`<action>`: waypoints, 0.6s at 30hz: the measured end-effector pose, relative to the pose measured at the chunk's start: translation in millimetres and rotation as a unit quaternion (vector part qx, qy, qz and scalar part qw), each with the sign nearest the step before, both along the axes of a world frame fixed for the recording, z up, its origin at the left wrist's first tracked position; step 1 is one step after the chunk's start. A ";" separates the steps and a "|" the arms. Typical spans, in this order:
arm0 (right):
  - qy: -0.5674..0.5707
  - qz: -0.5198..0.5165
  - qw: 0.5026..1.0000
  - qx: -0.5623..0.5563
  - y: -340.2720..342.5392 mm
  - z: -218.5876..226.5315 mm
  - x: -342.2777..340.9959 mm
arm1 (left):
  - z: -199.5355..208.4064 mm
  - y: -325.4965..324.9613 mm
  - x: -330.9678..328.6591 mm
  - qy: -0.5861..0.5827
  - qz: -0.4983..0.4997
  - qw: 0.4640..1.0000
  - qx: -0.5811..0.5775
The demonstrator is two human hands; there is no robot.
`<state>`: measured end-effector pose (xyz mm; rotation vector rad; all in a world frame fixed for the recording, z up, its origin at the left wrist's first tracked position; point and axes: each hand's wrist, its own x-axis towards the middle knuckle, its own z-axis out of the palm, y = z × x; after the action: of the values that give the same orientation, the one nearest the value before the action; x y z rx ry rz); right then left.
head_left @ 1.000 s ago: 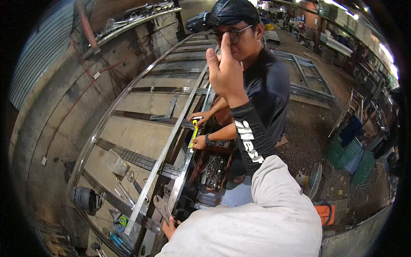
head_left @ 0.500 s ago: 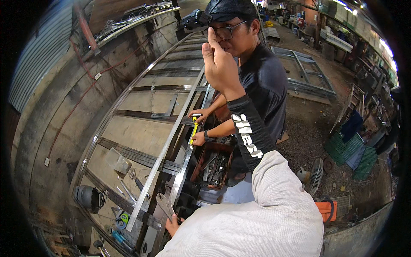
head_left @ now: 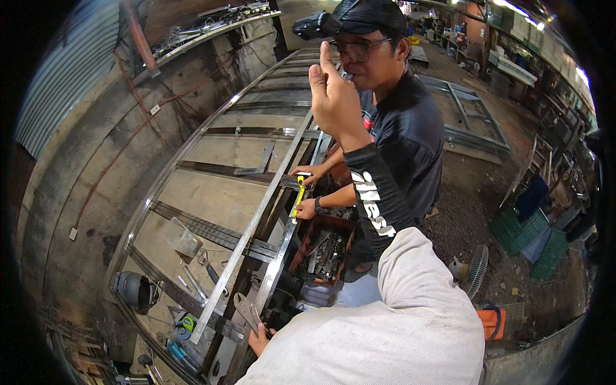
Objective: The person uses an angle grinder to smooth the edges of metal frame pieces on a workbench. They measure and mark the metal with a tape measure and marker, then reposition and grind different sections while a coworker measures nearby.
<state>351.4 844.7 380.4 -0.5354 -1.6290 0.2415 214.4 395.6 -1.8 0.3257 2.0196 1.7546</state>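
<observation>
My right hand point(head_left: 339, 102), in a black sleeve, is raised in front of the co-worker. Its index finger and thumb point up, and nothing shows in it. Low in the middle, my left hand point(head_left: 259, 339) is closed on grey locking clamp pliers point(head_left: 246, 312), whose curved jaws point up beside a shiny metal bar point(head_left: 273, 273). My white sleeve hides part of that arm. The co-worker point(head_left: 410, 135) bends over the bar, both hands on a yellow tape measure point(head_left: 299, 196) laid along it.
A long metal frame point(head_left: 212, 226) fills the left, bearing a welding helmet point(head_left: 136, 292), a clear plastic container point(head_left: 183, 239) and a green-and-blue tape measure point(head_left: 186, 324). Beneath the co-worker's hands stands a crate of metal pieces point(head_left: 324, 250). A fan point(head_left: 477, 269) and green crates point(head_left: 521, 224) lie right.
The whole view has shifted slightly, so things sit a little further right and lower. My right hand stays raised and my left keeps hold of the locking clamp pliers. The co-worker's head turned slightly.
</observation>
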 end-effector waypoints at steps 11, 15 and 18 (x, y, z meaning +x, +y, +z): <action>0.108 -0.026 0.993 0.030 -3.4 -3.2 13.9 | -16.5 6.4 -16.2 -0.007 -0.020 1.000 0.008; 0.100 -0.035 0.994 0.005 1.6 -5.1 16.2 | -16.0 12.4 -16.5 -0.042 -0.030 0.998 0.021; 0.125 -0.025 0.991 0.047 4.0 -4.5 16.3 | -12.9 15.4 -17.0 -0.027 -0.041 0.999 0.006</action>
<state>367.7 848.7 375.9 -0.4551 -1.3744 0.1863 197.4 411.0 -14.7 0.3568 1.9305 1.7085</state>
